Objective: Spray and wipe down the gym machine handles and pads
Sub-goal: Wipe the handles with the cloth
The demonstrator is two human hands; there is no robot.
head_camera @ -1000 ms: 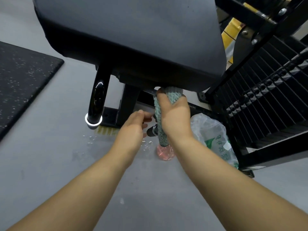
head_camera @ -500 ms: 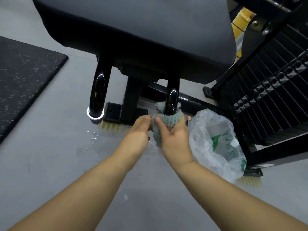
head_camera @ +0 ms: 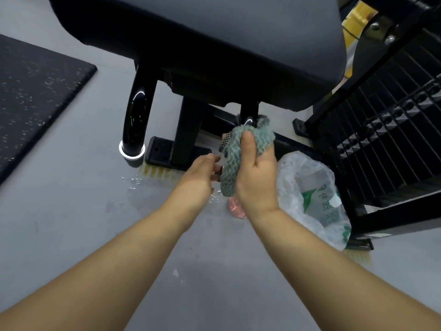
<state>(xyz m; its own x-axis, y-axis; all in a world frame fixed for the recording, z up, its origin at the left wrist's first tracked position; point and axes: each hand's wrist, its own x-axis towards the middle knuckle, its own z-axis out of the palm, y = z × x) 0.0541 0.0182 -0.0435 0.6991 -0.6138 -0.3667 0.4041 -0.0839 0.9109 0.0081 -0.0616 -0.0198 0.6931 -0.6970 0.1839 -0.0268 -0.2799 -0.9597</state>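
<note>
A black seat pad (head_camera: 214,32) fills the top of the head view. Two glossy black handles hang under it. The left handle (head_camera: 137,115) is bare and ends in a white ring. My right hand (head_camera: 256,177) grips a green knitted cloth (head_camera: 235,151) that is wrapped round the right handle (head_camera: 249,112). Only the handle's top shows above the cloth. My left hand (head_camera: 199,181) sits just left of the cloth, its curled fingertips pinching the handle's lower end. A pink translucent object (head_camera: 235,209) lies on the floor, half hidden behind my right wrist.
A clear plastic bag with green print (head_camera: 312,194) lies on the grey floor to the right. The black machine frame and weight stack (head_camera: 393,139) stand beyond it. A black speckled mat (head_camera: 35,91) lies at the left. Water drops (head_camera: 133,182) wet the floor near the base foot (head_camera: 167,154).
My right hand slid the cloth down the right handle, then a little way back up. My left hand stayed at the handle's lower end.
</note>
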